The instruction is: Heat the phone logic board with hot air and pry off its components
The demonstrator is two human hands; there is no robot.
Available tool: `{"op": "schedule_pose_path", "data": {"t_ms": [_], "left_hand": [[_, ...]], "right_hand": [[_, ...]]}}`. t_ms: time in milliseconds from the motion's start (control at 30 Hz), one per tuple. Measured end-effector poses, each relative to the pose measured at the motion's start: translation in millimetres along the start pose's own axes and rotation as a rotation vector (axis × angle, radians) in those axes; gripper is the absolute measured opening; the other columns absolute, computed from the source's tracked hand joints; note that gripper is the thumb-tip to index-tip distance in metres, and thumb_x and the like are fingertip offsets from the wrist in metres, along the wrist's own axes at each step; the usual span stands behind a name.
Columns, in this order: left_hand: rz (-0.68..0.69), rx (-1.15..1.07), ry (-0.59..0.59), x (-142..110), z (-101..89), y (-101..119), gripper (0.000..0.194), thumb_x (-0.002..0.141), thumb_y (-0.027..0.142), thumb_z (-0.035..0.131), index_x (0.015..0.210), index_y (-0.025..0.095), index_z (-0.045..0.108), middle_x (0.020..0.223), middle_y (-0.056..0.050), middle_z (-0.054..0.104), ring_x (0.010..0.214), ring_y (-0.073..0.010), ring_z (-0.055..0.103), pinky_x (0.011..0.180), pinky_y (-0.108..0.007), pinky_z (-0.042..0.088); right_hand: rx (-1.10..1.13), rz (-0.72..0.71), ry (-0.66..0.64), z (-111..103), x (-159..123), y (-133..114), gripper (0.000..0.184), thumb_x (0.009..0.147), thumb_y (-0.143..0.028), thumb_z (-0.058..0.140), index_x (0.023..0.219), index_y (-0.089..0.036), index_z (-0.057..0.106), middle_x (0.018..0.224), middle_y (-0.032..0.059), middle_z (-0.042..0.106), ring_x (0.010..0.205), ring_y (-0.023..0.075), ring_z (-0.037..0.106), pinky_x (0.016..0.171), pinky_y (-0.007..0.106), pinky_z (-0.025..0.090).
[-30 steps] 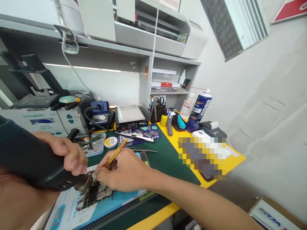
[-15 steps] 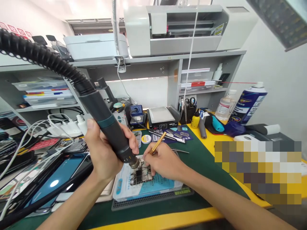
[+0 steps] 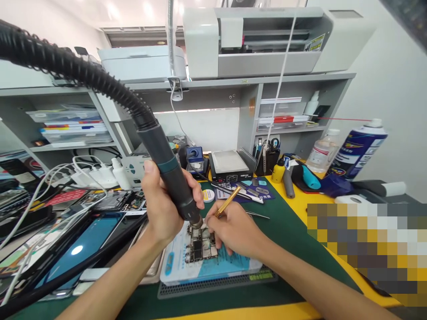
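Observation:
My left hand (image 3: 163,204) is wrapped round a black hot air gun (image 3: 170,173), whose metal nozzle points down at the far part of a phone circuit board (image 3: 202,249). Between the thumb and fingers of my right hand (image 3: 233,224) is a slim gold-coloured tool (image 3: 228,201), like a pen or scalpel handle; its tip is hidden behind my fingers. That hand rests over the board's right edge. Beneath the board lies a blue and white pad (image 3: 176,271), itself on a dark perforated mat (image 3: 213,286).
Phones and parts, including a blue phone back (image 3: 83,244), crowd the left side with white cables. Farther back stand a hot plate (image 3: 230,162) and a yellow bottle (image 3: 278,172). A spray can (image 3: 358,149) is at the right. Tweezers (image 3: 256,215) lie on the green mat (image 3: 290,240).
The view has shifted, so most things appear farther right. The hot air gun's nozzle has moved from the board's middle towards its far edge. Both hands keep their holds.

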State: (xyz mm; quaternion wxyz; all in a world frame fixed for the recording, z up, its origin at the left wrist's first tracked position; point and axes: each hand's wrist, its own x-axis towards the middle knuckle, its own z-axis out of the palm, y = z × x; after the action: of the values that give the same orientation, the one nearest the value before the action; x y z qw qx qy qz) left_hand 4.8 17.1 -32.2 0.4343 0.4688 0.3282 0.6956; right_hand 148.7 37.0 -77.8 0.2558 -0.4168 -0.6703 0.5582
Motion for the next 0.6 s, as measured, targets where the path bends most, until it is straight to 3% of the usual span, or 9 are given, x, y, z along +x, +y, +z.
{"op": "schedule_pose_path", "data": {"t_ms": [600], "left_hand": [[-0.027, -0.016, 0.017, 1.3, -2.9, -6.4, 0.071, 0.087, 0.081, 0.028, 0.064, 0.02, 0.056, 0.049, -0.003, 0.055, 0.042, -0.0179, 0.055, 0.045, -0.032, 0.047]], "right_hand": [[-0.026, -0.001, 0.002, 2.2, 1.2, 6.0, 0.01, 0.09, -0.027, 0.052, 0.084, -0.019, 0.054, 0.045, -0.0069, 0.052, 0.03, 0.0074, 0.041, 0.031, 0.017, 0.033]]}}
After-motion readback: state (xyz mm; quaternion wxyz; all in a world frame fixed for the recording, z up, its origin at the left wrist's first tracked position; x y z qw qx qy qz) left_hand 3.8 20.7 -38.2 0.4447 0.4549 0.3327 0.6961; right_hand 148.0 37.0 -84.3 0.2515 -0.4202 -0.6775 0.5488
